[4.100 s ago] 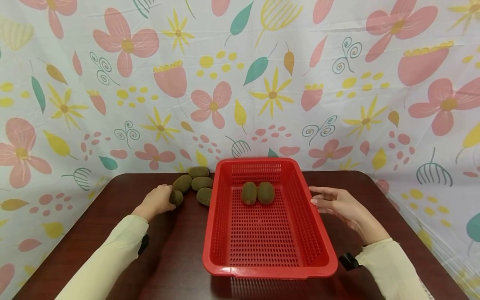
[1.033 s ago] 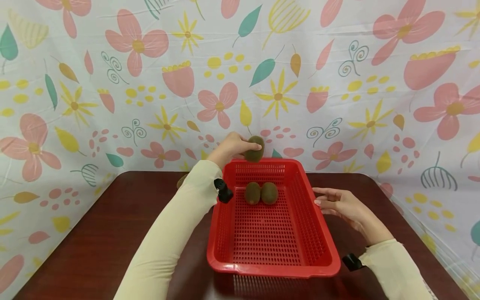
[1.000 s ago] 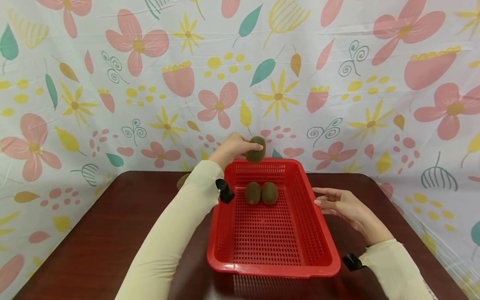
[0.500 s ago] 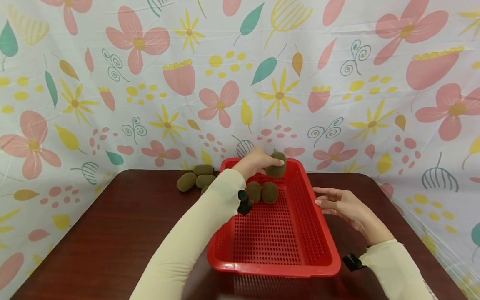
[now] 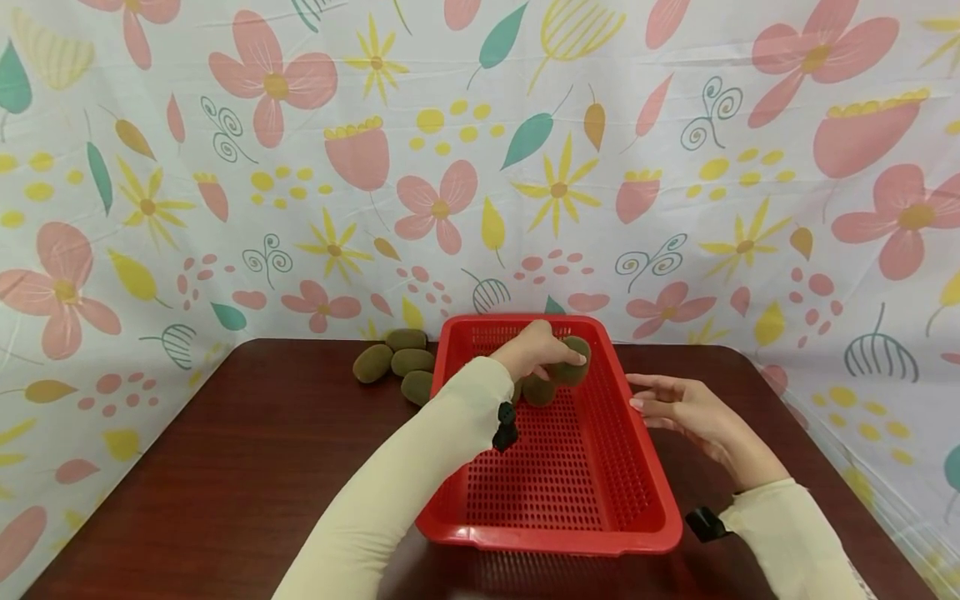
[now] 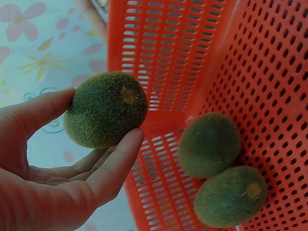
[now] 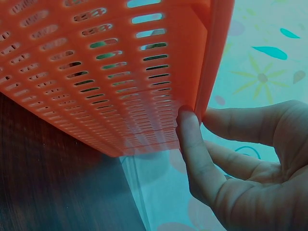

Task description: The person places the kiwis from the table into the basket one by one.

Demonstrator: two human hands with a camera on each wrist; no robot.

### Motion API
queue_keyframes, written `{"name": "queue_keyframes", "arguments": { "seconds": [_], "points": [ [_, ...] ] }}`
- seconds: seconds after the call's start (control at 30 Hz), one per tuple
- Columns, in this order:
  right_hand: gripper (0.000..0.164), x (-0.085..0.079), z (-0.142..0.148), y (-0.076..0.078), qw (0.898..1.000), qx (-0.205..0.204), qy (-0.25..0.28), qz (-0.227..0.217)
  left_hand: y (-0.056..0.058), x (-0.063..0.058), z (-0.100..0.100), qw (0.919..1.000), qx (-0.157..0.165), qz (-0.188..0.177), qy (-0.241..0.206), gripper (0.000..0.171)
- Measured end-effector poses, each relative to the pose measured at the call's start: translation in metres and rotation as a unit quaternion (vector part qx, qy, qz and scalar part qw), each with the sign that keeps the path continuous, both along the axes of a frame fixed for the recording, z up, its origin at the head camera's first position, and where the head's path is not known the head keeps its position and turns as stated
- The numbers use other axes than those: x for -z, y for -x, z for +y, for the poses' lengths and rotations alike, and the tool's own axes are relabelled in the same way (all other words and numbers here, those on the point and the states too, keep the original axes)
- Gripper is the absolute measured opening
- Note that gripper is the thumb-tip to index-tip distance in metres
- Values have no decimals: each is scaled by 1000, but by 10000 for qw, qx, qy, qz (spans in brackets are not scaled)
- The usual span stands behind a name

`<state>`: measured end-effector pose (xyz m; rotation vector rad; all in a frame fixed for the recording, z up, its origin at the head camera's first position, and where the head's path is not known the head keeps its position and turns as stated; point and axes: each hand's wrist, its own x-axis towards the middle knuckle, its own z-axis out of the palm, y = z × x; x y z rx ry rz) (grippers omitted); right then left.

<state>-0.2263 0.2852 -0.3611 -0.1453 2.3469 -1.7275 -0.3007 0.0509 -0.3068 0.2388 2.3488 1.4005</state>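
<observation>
My left hand (image 5: 538, 348) pinches a brown fuzzy kiwi (image 5: 572, 362) between thumb and fingers, inside the back part of a red plastic basket (image 5: 551, 540). The left wrist view shows that kiwi (image 6: 107, 110) held above the basket floor, apart from two other kiwis (image 6: 210, 145) lying side by side. In the head view the hand partly hides those two. My right hand (image 5: 693, 421) is at the basket's right side. Up close in the right wrist view, its thumb and a finger (image 7: 195, 144) pinch the basket's rim (image 7: 214, 53).
Several loose kiwis (image 5: 412, 362) lie in a cluster on the dark brown table (image 5: 225, 467), left of the basket's back end. A flower-printed cloth (image 5: 442, 108) hangs behind the table.
Earlier my left hand reached to the kiwi cluster. It then lifted one kiwi over the basket's back left rim, moved right and lowered it inside. The right hand stayed at the rim.
</observation>
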Motion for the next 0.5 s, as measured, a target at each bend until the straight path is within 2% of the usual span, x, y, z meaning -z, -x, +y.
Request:
{"name": "queue_keyframes", "arguments": {
  "seconds": [0.23, 0.5],
  "points": [
    [68, 1, 0, 2, 10000, -39, 34, -29, -4, 13, 7, 9994, -28, -40, 337, 71],
    [68, 2, 1, 2, 10000, -74, 27, -9, -12, 27, 16, 9981, 147, -71, 593, 62]
  ]
}}
